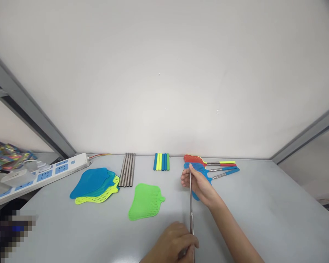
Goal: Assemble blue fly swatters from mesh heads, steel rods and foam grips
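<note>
A thin telescopic metal rod (191,199), partly drawn out, runs between my two hands. My left hand (178,241) is closed round its thicker lower end near the bottom edge of the view. Higher up, my right hand (199,182) pinches the thin upper end between thumb and finger. Left of the rod, a green fly swatter head (146,202) lies flat on the table. Behind my right hand lie finished-looking fly swatters, with a red head (193,159) and a blue head (199,167), partly hidden by the hand.
Several metal rods (127,170) and several coloured handle tubes (161,162) lie near the wall. Blue and yellow swatter heads (90,182) are stacked at the left. Beyond them are a power strip (63,168) with plugs and colourful packets (5,153). Grey frame posts (30,102) flank the table.
</note>
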Motion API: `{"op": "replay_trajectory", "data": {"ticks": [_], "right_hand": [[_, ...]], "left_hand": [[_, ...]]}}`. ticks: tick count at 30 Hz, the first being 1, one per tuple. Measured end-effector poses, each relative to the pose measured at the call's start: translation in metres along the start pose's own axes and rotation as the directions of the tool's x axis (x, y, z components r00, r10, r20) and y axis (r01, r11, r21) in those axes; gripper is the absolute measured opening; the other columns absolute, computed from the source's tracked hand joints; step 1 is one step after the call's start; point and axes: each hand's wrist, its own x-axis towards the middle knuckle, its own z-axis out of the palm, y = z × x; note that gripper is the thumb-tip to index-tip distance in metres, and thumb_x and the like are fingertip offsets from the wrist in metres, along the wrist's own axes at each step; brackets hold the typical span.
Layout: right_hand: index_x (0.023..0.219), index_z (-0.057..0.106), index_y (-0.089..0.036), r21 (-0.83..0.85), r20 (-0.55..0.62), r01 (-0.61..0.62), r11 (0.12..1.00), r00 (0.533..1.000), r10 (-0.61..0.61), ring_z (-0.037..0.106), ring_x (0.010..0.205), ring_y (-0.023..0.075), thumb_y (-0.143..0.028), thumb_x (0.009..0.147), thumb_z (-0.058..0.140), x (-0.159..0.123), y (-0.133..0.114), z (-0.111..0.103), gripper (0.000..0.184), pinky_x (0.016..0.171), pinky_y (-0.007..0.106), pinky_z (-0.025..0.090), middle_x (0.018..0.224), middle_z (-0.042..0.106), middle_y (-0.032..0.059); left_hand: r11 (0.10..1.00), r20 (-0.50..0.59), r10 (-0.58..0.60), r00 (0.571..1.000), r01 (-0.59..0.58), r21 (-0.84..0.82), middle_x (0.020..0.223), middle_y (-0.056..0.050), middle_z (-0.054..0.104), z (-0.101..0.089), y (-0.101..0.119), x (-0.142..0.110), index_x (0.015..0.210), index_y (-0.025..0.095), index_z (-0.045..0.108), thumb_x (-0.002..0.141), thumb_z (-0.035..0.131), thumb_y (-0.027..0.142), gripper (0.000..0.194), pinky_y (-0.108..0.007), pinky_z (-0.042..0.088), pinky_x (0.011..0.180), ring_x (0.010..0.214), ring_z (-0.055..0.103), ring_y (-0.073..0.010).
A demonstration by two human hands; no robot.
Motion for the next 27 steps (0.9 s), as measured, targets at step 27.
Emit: {"op": "replay_trajectory", "data": {"ticks": [27], "right_hand": [[0.059, 0.052, -0.016, 0.121, 0.075, -0.012, 0.993, 0.997, 0.003, 0.048, 0.053, 0.0116, -0.047, 0.071, 0.051, 0.004, 0.041, 0.025, 0.033, 0.056, 0.025, 0.036, 0.058, 0.055, 0.0017]], "left_hand": [[0.478, -0.045, -0.557, 0.829, 0.276, -0.834, 0.059, 0.004, 0.044, 0.020, 0.011, -0.001, 0.089, 0.018, 0.033, 0.078, 0.038, 0.048, 0.031, -0.021, 0.028, 0.055, 0.055, 0.039, -0.0085]]}}
